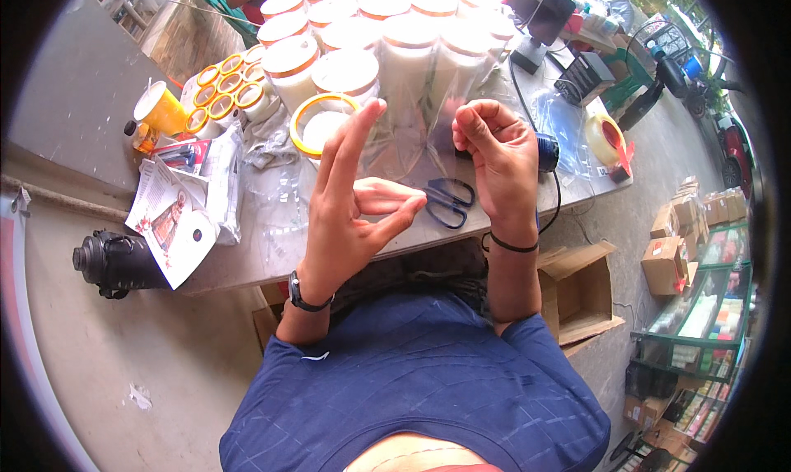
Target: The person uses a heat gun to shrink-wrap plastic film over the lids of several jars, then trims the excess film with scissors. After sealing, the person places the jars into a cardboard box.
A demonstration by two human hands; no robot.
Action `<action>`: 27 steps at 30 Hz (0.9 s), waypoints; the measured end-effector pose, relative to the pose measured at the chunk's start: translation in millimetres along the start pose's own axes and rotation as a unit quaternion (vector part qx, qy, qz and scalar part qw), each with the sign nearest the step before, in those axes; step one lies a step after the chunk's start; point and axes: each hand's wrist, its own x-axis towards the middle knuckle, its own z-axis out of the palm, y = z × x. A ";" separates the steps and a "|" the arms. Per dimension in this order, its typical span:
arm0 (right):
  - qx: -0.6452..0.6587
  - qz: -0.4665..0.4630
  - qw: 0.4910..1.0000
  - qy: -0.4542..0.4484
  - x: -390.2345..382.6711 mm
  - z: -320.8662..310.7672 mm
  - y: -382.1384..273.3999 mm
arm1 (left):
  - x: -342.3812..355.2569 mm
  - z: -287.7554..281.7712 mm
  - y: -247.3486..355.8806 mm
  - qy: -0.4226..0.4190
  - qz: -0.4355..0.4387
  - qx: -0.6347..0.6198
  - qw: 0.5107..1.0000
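Observation:
My left hand (350, 204) is raised over the table's front edge, its long fingers stretched up and its thumb bent toward the palm. My right hand (498, 159) is curled beside it, fingertips pinched. A clear plastic bag (412, 130) hangs stretched between the two hands, and both seem to grip its top edge. Behind the bag stands an open jar with an orange rim (320, 119). Blue-handled scissors (449, 200) lie on the grey table (272, 254) just below my hands.
Several white jars with orange lids (354, 35) fill the table's back, with smaller ones (227, 93) at left. A yellow cup (161, 109), leaflets (177, 217), a tape dispenser (608, 141) and a phone on a stand (548, 19) surround them. An open cardboard box (577, 295) sits at lower right.

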 end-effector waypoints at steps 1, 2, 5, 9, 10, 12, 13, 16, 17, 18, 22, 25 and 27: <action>0.042 0.014 0.999 0.013 -1.6 4.2 -3.0 | -2.1 -0.1 -3.4 -0.008 0.019 -0.003 1.000; 0.084 0.028 0.996 0.025 -5.2 11.9 -9.1 | -2.2 0.7 -4.9 -0.004 0.020 -0.005 1.000; 0.130 0.028 0.991 0.011 -12.2 10.1 -4.9 | -3.2 3.5 -7.0 0.003 0.015 -0.005 1.000; 0.103 -0.035 0.994 0.026 -13.3 4.8 3.3 | -8.0 1.5 -13.5 -0.013 0.059 0.050 0.997; 0.107 -0.033 0.993 0.023 -12.6 1.9 4.5 | -8.6 -0.3 -17.3 -0.018 0.089 0.073 0.993; 0.096 -0.034 0.994 0.038 -15.1 2.3 4.1 | -6.3 -7.6 -27.8 -0.029 0.135 -0.081 0.987; 0.089 -0.035 0.994 0.045 -16.4 2.3 3.5 | -6.1 -7.0 -26.5 -0.020 0.103 -0.117 0.988; 0.035 -0.029 0.999 0.003 -21.4 6.4 6.6 | -9.1 -9.4 -25.9 0.004 -0.024 -0.224 0.974; -0.006 -0.024 0.999 -0.026 -23.8 10.2 6.0 | -10.0 -10.8 -27.1 0.005 -0.087 -0.254 0.963; -0.037 -0.004 0.999 -0.016 -27.5 16.2 3.2 | -10.5 -1.9 -28.5 0.053 -0.095 -0.251 0.962; -0.003 0.030 0.999 -0.025 -33.0 15.7 7.8 | -6.0 -11.6 -32.7 -0.043 -0.108 -0.432 0.894; 0.026 0.050 0.996 -0.073 -34.9 20.2 2.1 | -3.3 -12.2 -15.2 -0.055 -0.193 -0.223 0.954; -0.001 0.051 0.995 -0.081 -42.5 34.5 -7.6 | -2.7 -4.8 -4.6 0.000 -0.149 -0.176 0.973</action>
